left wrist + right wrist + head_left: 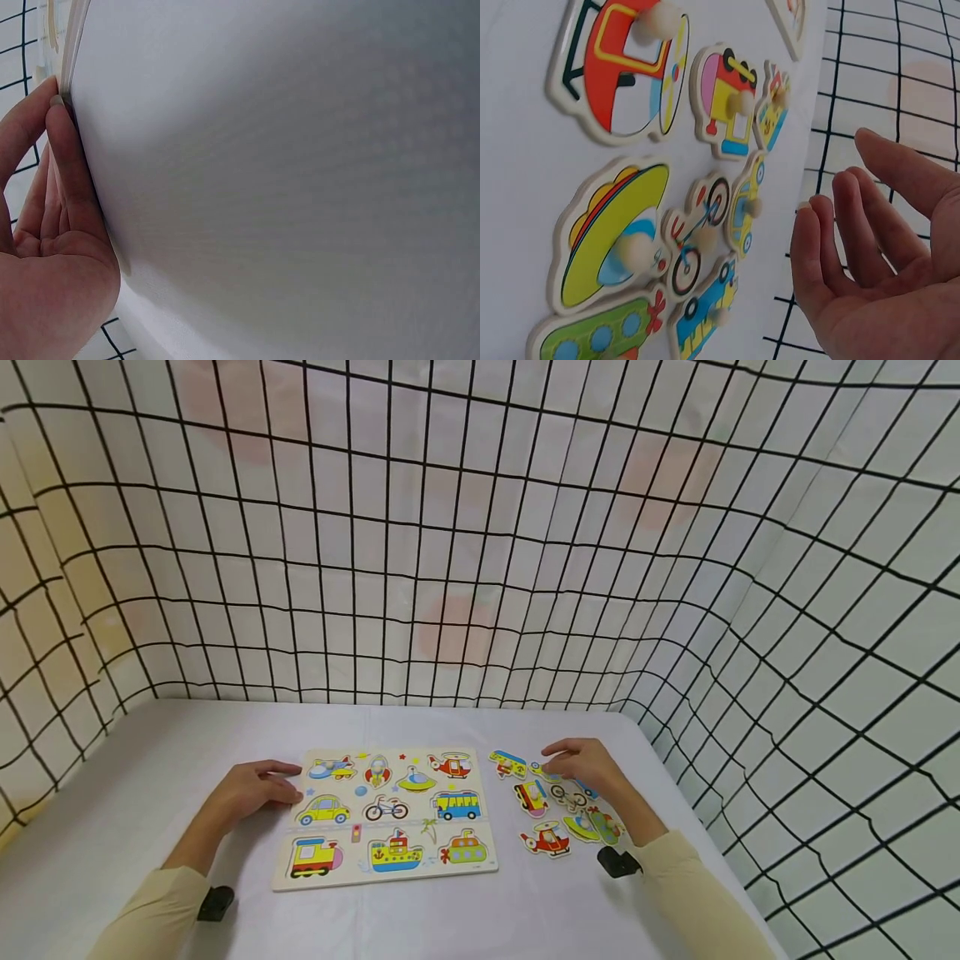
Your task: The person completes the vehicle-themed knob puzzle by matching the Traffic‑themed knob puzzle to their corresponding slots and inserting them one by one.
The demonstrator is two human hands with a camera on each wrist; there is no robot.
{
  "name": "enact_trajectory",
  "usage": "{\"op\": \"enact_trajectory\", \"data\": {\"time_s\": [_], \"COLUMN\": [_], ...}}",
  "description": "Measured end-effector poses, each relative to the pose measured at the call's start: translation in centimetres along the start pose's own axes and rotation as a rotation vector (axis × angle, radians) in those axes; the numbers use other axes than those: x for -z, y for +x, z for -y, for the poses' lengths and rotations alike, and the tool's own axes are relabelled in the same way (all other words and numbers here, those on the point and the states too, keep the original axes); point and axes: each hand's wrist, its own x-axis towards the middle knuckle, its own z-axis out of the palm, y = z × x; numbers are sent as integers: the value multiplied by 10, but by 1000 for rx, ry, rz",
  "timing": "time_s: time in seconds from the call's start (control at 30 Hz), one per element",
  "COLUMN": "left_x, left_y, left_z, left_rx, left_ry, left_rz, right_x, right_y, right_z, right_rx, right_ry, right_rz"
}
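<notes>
A flat puzzle board point(390, 893) with printed vehicle pictures lies on the table. My left hand point(251, 789) rests at its left side, fingertips right at the board's edge; in the left wrist view thumb and finger meet that edge. Over the loose pieces on the right hovers my right hand point(588, 764), its fingers relaxed and holding nothing. Wooden pieces with round knobs lie below it: a helicopter point(600, 67), a train point(716, 105), a ship point(769, 124), a flying saucer point(585, 247), a bicycle point(682, 262), a car point(739, 214), a bus point(694, 330) and a submarine point(570, 341).
The white-covered table point(555, 918) ends at the back against a white wall crossed by black netting point(390, 568). Netting also stands along both sides. Each wrist carries a small black device, seen near the left cuff point(153, 910) and right cuff point(675, 868).
</notes>
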Motion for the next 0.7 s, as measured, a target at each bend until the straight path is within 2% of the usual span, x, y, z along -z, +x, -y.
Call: {"op": "enact_trajectory", "data": {"time_s": [0.23, 0.47, 0.7], "left_x": [0, -1, 0], "left_y": [1, 2, 2], "left_z": [0, 1, 2], "left_rx": [12, 15, 13], "left_ry": [-9, -21, -16], "left_rz": [1, 7, 4], "right_x": [15, 28, 34], "right_y": [-1, -14, -28], "right_z": [-24, -51, -72], "right_rx": [-38, -18, -36], "right_ry": [-31, -1, -22], "right_rz": [61, 189, 206]}}
